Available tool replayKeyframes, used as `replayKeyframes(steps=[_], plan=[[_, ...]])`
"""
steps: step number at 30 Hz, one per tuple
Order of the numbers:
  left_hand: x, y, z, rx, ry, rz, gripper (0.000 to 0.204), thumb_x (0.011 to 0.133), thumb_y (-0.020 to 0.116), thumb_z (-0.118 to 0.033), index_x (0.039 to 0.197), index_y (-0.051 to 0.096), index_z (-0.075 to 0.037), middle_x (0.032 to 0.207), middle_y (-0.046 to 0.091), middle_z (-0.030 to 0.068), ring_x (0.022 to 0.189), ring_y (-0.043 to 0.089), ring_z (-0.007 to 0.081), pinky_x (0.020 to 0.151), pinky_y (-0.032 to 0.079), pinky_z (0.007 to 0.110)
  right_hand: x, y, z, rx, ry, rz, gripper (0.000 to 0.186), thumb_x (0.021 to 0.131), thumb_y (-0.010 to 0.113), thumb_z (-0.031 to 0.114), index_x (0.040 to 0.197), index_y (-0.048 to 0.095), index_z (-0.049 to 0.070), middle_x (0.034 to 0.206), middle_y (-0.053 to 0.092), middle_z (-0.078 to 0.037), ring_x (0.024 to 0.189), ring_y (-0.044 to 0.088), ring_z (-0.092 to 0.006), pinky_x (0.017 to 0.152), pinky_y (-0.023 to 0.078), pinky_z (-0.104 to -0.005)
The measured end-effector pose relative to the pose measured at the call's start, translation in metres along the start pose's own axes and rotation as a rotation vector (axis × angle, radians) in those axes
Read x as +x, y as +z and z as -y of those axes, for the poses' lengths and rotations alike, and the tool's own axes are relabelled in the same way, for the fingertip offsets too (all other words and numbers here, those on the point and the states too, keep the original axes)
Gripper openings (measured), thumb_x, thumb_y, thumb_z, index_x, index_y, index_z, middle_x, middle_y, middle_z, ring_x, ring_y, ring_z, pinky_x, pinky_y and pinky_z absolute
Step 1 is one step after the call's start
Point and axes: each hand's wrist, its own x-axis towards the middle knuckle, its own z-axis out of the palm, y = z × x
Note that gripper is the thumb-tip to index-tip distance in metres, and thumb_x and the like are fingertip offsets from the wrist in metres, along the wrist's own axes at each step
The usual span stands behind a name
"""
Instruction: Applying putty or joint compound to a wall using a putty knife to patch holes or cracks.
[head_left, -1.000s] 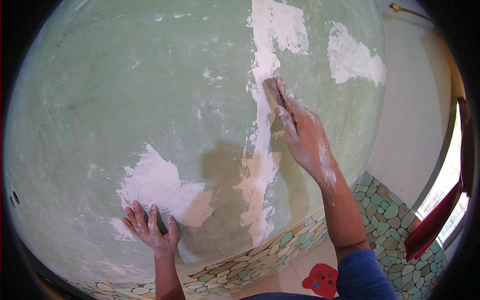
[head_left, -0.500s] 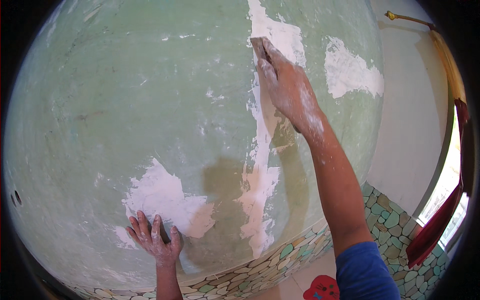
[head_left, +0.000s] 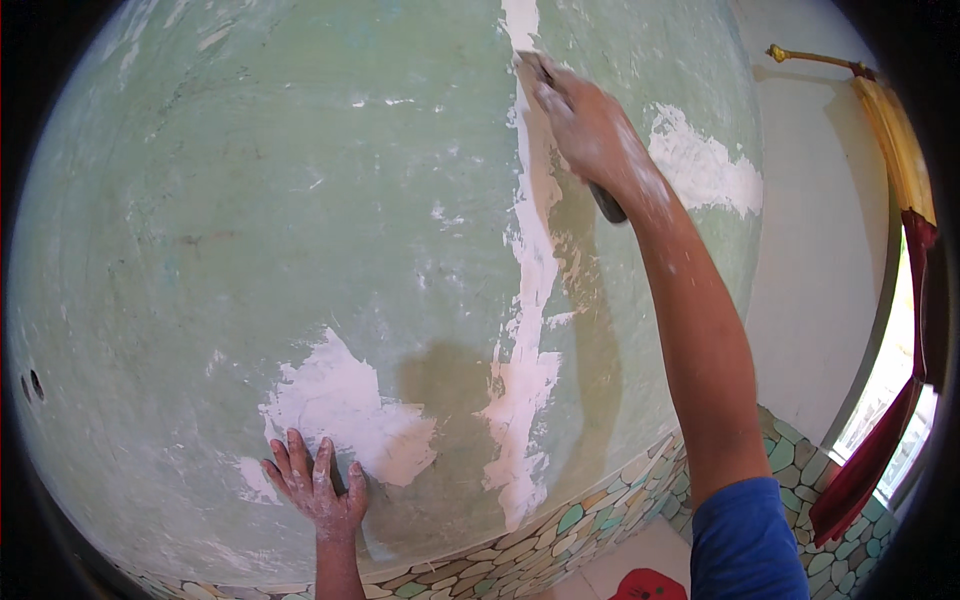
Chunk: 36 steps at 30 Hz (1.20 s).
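Note:
A pale green wall [head_left: 300, 200] fills the view, with a tall vertical strip of white filler [head_left: 528, 330] running down its middle. High on that strip, my right hand [head_left: 590, 125] grips a putty knife [head_left: 535, 72] whose blade lies flat against the wall; its dark handle end sticks out below my wrist. My left hand [head_left: 318, 485] rests low on the wall with fingers spread, palm flat, at the lower edge of a wide white filler patch [head_left: 345, 405]. Both hands are dusted white.
Another white filler patch [head_left: 705, 170] lies to the right of my right arm. A band of pebble mosaic tiles [head_left: 580, 525] runs along the wall's foot. At the right are a cream side wall [head_left: 820, 280], a window with red and yellow curtains [head_left: 900, 300] and a red object [head_left: 650, 585] on the floor.
My right hand has slid the putty knife upward along the white strip, arm stretching higher. My left hand has stayed flat on the wall by the lower patch.

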Motion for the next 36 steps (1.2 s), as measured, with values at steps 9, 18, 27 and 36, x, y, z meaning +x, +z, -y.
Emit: replayKeyframes(steps=[9,18,27,36], plan=[[0.000,-0.001,-0.001,-0.014,-0.019,0.026,0.043,0.086,0.058,-0.036,0.124,0.056,-0.016,0.146,0.039,0.0190,0.139,0.026,0.0422,0.112,0.009,0.061,-0.062,-0.003,-0.008,0.014,0.098,0.091,0.047,0.097,0.043,0.024,0.140,0.041,0.006,0.124,0.056,-0.026,0.115,0.052,-0.0426,0.098,0.041,-0.0438],[0.001,-0.002,-0.002,-0.015,-0.022,0.023,0.042,0.086,0.059,-0.036,0.123,0.056,-0.015,0.145,0.039,0.0192,0.139,0.026,0.0422,0.112,0.009,0.061,-0.025,0.013,-0.009,-0.094,0.065,0.042,0.047,0.097,0.044,0.024,0.139,0.041,0.002,0.124,0.055,-0.026,0.113,0.054,-0.0419,0.097,0.042,-0.0453],[0.001,-0.001,-0.003,-0.025,-0.025,0.022,0.041,0.085,0.059,-0.034,0.121,0.057,-0.015,0.144,0.040,0.0197,0.138,0.026,0.0432,0.112,0.009,0.061,0.015,0.005,-0.005,-0.045,0.074,0.036,0.044,0.095,0.045,0.023,0.133,0.047,0.001,0.117,0.059,-0.027,0.111,0.054,-0.0428,0.097,0.041,-0.0458],[-0.003,-0.003,0.001,-0.038,-0.035,0.040,0.040,0.087,0.058,-0.036,0.121,0.058,-0.015,0.144,0.041,0.0199,0.138,0.026,0.0432,0.111,0.009,0.061,0.064,-0.010,0.025,-0.064,0.163,0.124,0.045,0.097,0.043,0.026,0.135,0.047,0.003,0.087,0.065,-0.020,0.047,0.059,-0.0238,0.047,0.051,-0.0393]])
